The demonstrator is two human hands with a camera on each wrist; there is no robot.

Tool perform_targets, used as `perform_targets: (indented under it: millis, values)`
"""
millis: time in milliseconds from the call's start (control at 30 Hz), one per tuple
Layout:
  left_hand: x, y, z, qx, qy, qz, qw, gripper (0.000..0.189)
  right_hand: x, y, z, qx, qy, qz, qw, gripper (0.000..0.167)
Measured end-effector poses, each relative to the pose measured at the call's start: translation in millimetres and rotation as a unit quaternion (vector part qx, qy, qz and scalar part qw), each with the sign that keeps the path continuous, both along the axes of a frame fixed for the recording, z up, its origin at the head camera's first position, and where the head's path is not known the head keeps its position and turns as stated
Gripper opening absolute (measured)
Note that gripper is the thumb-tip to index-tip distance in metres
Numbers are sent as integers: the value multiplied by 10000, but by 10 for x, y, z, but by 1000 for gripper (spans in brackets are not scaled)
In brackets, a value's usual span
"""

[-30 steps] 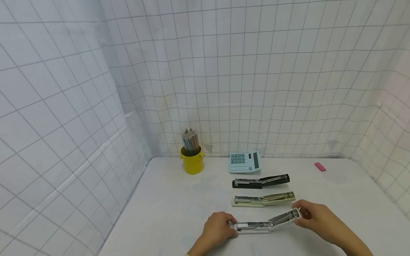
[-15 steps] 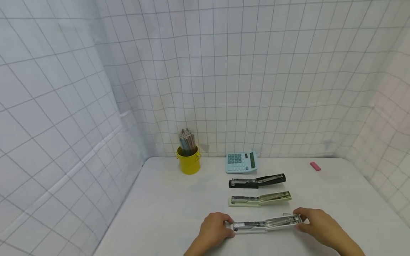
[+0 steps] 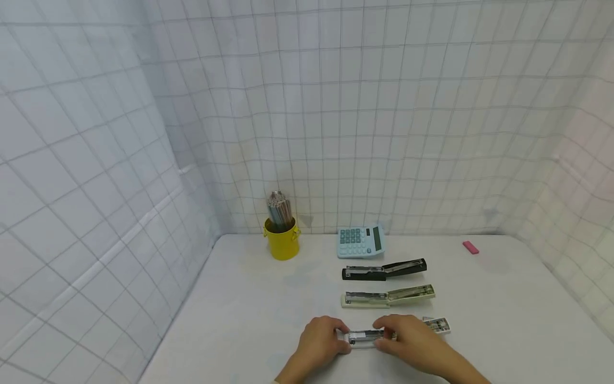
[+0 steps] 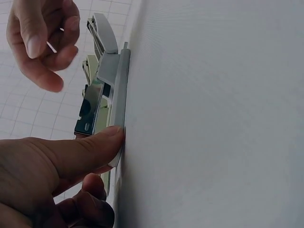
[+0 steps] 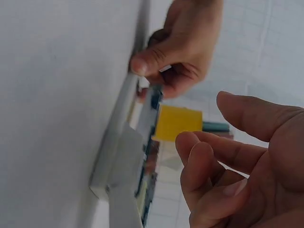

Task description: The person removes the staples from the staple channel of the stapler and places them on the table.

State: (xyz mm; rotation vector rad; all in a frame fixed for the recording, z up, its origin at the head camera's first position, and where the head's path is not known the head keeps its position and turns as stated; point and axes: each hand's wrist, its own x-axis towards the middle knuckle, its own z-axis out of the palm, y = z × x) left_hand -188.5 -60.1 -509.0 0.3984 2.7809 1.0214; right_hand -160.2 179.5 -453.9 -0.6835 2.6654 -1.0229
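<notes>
A white stapler (image 3: pixel 364 345), opened out flat with its metal inner parts facing up, lies nearest the front of the table. My left hand (image 3: pixel 317 342) pinches its left end, thumb on the near side in the left wrist view. Over the stapler's middle hovers my right hand (image 3: pixel 411 342), fingers loosely bent. Both wrist views show that right hand (image 5: pixel 237 166) holding nothing and apart from the stapler (image 5: pixel 114 166). It hides the stapler's hinge in the head view. Behind lie a pale green stapler (image 3: pixel 366 305) and a black stapler (image 3: pixel 364 277), both opened out likewise.
A light blue calculator (image 3: pixel 360 242) lies behind the black stapler. To its left stands a yellow bucket (image 3: pixel 284 246) holding a bundle of thin sticks (image 3: pixel 280 209). A small pink block (image 3: pixel 470 247) lies at the back right. Gridded white cloth (image 3: pixel 336 133) hangs behind the table.
The white stapler's right-hand arm has come down lower. My right hand has let go of that end and moved left over the middle. My left hand keeps its grip.
</notes>
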Motion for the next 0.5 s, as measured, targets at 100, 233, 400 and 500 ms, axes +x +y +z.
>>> perform_targets:
  millis: [100, 233, 400, 500]
  values:
    - [-19, -2, 15, -33, -14, 34, 10000, 22, -57, -182, -111, 441, 130, 124, 9989, 34]
    - [-28, -7, 11, -27, -24, 2, 10000, 22, -82, -288, -208, 677, 256, 148, 9973, 36]
    - [-30, -4, 8, -34, -67, -10, 10000, 22, -85, -360, -276, 417, 210, 150, 9988, 37]
    - [-19, 7, -5, -49, -134, -23, 9999, 21, -71, -427, -338, 46, 11, 149, 9999, 35]
